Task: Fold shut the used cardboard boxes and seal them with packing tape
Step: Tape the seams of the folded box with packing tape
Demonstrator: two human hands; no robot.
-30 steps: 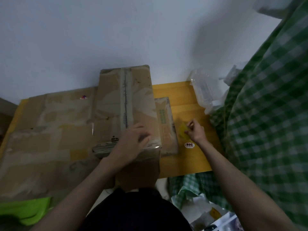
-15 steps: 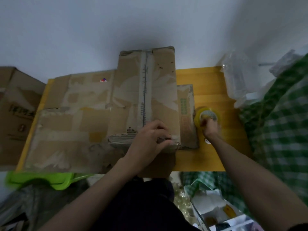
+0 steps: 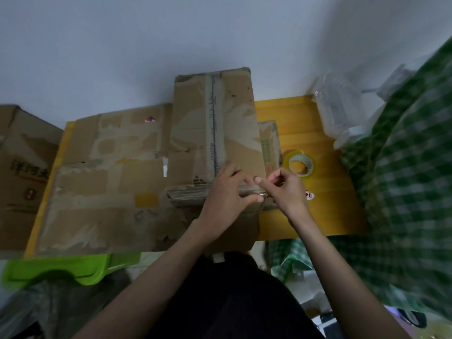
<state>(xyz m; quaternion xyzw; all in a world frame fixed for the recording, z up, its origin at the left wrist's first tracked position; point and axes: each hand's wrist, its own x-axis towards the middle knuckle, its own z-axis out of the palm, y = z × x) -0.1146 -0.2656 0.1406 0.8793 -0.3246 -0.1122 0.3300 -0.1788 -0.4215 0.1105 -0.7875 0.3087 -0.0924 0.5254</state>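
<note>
A worn cardboard box [image 3: 215, 123] with its flaps folded shut stands on a yellow table [image 3: 313, 211], an old tape strip running down its top seam. My left hand [image 3: 227, 194] presses on the box's near top edge, its thumb along a clear tape strip there. My right hand [image 3: 285, 189] is beside it at the box's near right corner, forefinger pointed onto that same edge, other fingers curled. A roll of packing tape [image 3: 300, 163] lies flat on the table just right of the box, untouched.
Flattened cardboard [image 3: 110, 179] covers the table's left part. Another box [image 3: 22, 162] stands at the far left. A clear plastic bag [image 3: 340, 116] and green checked cloth [image 3: 403, 179] lie to the right. A green plastic piece [image 3: 61, 267] sits below the table's near edge.
My right hand has left the tape roll on the table and moved left to the box's near right corner, beside my left hand. The view shifted slightly.
</note>
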